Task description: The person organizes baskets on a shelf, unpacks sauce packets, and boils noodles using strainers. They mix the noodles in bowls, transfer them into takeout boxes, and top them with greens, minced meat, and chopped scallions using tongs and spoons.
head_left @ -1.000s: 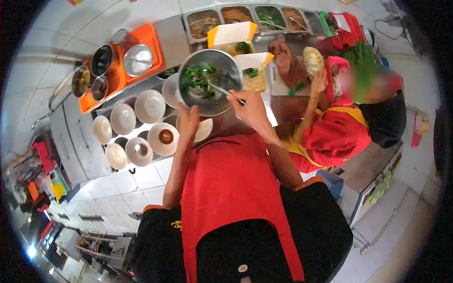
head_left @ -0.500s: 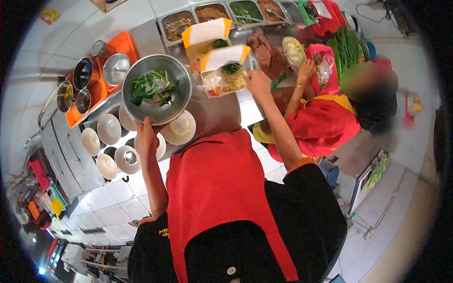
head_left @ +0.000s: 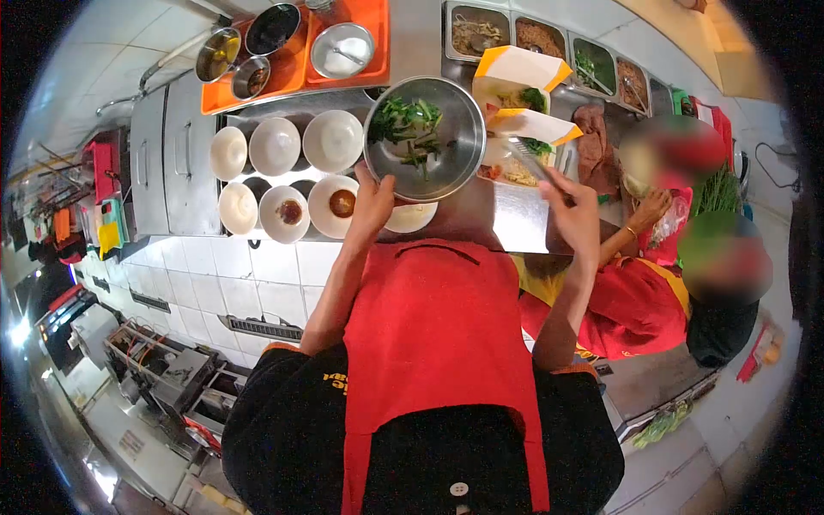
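My left hand point(head_left: 371, 204) grips the near rim of a steel mixing bowl point(head_left: 463, 163), tilted toward me. Chopped leafy greens point(head_left: 410, 124) lie along its far left side. In my right hand point(head_left: 573, 210) is a metal fork point(head_left: 534, 163) with a dark handle, its tines over the nearer takeaway box point(head_left: 558, 129). That box stands with its white and yellow lid up; noodles point(head_left: 519, 174) and greens are inside. Just behind it is a second open takeaway box point(head_left: 524, 64) holding food and greens.
Several white bowls point(head_left: 333, 142) stand at the left, two with dark sauce. Beyond them an orange tray point(head_left: 378, 26) carries metal pots. Steel food pans point(head_left: 478, 30) line the back right. A co-worker's hand point(head_left: 654, 209) is over a pink tray point(head_left: 669, 245) at the right.
My view has turned, so the counter appears shifted. My right hand has drawn back from the nearer box toward me, and the fork now shows clearly. My left hand still holds the mixing bowl.
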The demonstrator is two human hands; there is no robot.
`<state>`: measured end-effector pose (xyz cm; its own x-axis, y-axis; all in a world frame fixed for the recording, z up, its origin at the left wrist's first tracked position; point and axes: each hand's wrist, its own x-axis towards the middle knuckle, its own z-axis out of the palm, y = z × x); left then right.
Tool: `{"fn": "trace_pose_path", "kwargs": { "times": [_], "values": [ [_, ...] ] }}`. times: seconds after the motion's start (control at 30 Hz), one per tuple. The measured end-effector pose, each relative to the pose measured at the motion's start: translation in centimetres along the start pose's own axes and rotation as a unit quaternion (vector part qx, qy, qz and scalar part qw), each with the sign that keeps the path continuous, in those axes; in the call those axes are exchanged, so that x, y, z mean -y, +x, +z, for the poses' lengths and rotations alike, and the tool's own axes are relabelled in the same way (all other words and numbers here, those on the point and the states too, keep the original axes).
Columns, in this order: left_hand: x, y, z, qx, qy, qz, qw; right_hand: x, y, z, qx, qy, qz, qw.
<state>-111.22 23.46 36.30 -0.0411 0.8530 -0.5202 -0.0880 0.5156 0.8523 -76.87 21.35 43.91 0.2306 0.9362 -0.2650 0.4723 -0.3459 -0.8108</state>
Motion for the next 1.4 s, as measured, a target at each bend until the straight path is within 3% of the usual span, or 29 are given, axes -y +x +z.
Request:
{"fn": "trace_pose_path", "kwargs": {
  "times": [0.07,0.23,0.3,0.33,0.43,0.47,0.6,0.77,0.83,0.9,0.97,1.03,1.13,1.2,1.27,1.4],
  "values": [
    [-0.5,0.0,1.0,0.018,0.075,0.091,0.993,3.2,-0.9,2.2,0.074,-0.065,-0.067,0.993],
    [-1.7,-0.3,3.2,0.063,0.066,0.043,0.995,5.3,1.3,8.6,0.012,-0.263,-0.132,0.956],
    [-1.6,-0.2,3.3,0.079,0.046,0.017,0.996,4.7,2.1,9.4,-0.009,-0.248,-0.127,0.960],
    [1.3,1.3,2.2,0.088,0.154,0.101,0.979,4.6,2.4,10.0,-0.025,-0.232,-0.120,0.965],
    [1.3,1.0,3.2,0.081,0.143,0.132,0.977,5.5,3.2,10.5,-0.041,-0.226,-0.113,0.967],
    [-1.2,-0.1,3.9,0.088,0.124,0.091,0.984,5.5,3.6,11.0,-0.033,-0.218,-0.098,0.971],
    [0.7,1.6,3.8,0.105,0.071,0.086,0.988,4.3,4.7,12.3,-0.042,-0.202,-0.134,0.969],
    [0.8,3.0,3.2,0.097,0.031,0.014,0.995,5.4,3.8,8.8,-0.046,-0.174,-0.139,0.974],
    [1.1,3.7,3.1,0.077,0.025,-0.006,0.997,6.7,3.7,6.3,-0.001,-0.161,-0.114,0.980],
    [0.3,3.7,3.2,0.085,-0.007,-0.012,0.996,7.6,3.9,3.2,-0.014,-0.187,-0.137,0.973],
    [-1.8,3.4,3.5,0.056,-0.084,-0.089,0.991,8.3,4.7,0.2,-0.066,-0.220,-0.155,0.961],
    [-1.9,3.8,3.0,0.079,-0.075,-0.065,0.992,6.9,7.7,-2.6,-0.052,-0.251,-0.122,0.959],
    [0.0,5.4,2.2,0.057,-0.043,-0.021,0.997,3.7,13.9,-4.4,-0.054,-0.398,-0.142,0.905],
    [-2.0,5.3,2.9,0.063,-0.070,-0.043,0.995,2.1,18.0,-3.5,-0.041,-0.437,-0.128,0.889],
    [-2.3,5.9,3.4,0.053,-0.112,-0.046,0.991,-1.8,22.2,-1.3,0.004,-0.542,-0.159,0.825],
    [-3.8,7.3,3.9,0.050,-0.131,-0.061,0.988,-4.1,25.1,1.1,0.043,-0.580,-0.158,0.798]
  ]
}}
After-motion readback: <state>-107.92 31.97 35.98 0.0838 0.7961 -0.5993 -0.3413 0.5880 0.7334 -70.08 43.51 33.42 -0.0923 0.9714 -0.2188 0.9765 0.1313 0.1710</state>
